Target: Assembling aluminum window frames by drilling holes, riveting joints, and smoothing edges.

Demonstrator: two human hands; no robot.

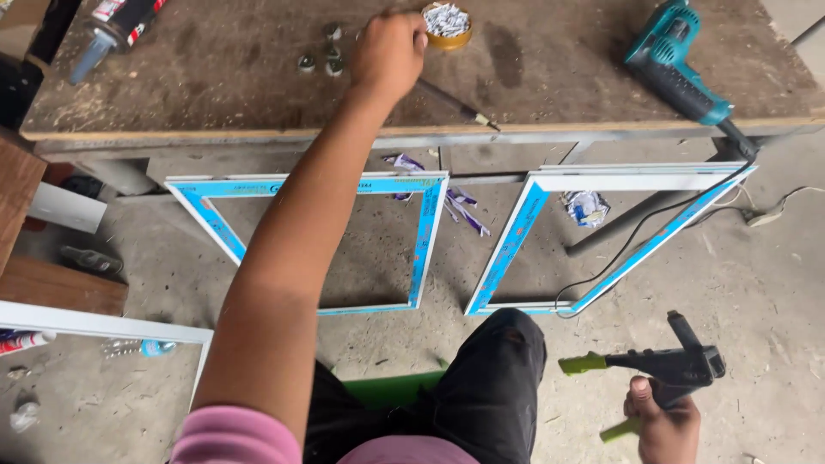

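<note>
My left hand reaches out over the dusty wooden workbench, fingers curled right beside a small round yellow tin filled with small metal pieces. I see the hand from the back, so what its fingertips hold is hidden. My right hand is low at the right, closed around a black hand riveting tool with green handles, held over the concrete floor. Several small metal fittings lie just left of the left hand. A thin screwdriver lies just right of my left wrist.
Two window frames covered in blue film lean against the bench front. A teal power drill lies at the bench's right end, its cord trailing to the floor. A sealant cartridge is at far left. A green stool is under me.
</note>
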